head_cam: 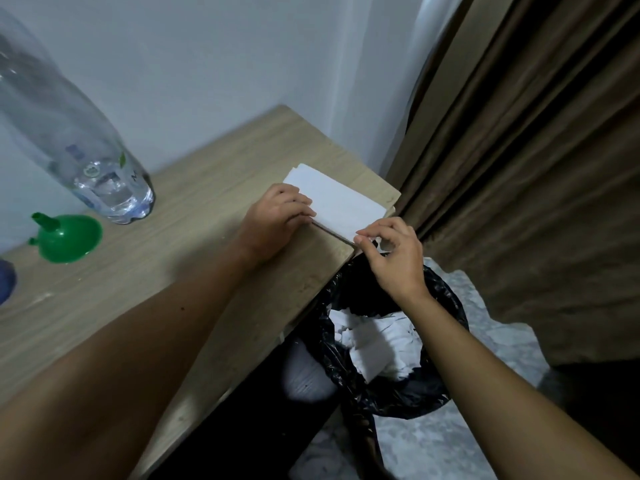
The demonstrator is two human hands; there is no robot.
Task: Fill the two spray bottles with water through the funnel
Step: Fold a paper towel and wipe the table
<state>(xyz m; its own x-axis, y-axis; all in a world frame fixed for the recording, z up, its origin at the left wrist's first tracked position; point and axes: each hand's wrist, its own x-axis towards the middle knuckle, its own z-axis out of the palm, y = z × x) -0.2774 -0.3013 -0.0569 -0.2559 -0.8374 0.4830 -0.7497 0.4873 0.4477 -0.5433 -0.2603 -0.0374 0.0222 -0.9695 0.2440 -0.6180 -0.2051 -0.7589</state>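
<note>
The right hand [394, 258] pinches the near corner of a stack of white paper napkins [337, 202] between thumb and forefinger, just where the stack overhangs the edge of the wooden table [173, 271]; the other fingers curl loosely beneath. The left hand [277, 220] rests on the stack's left side with its fingers bent down over the edge of the paper, holding it against the tabletop. The napkins lie at the table's far right corner, next to a brown curtain [519, 168]. Below the right hand, beside the table, stands a bin lined with a black bag [443, 386], with crumpled white paper inside. Well apart from the hands, at the left of the table, a green funnel [69, 242] lies mouth down with its spout pointing up and to the left. Just behind it stands a large clear water bottle [76, 133], with water visible in its base. A blurred blue object [7, 282] shows at the left edge of the view; what it is cannot be told.
</note>
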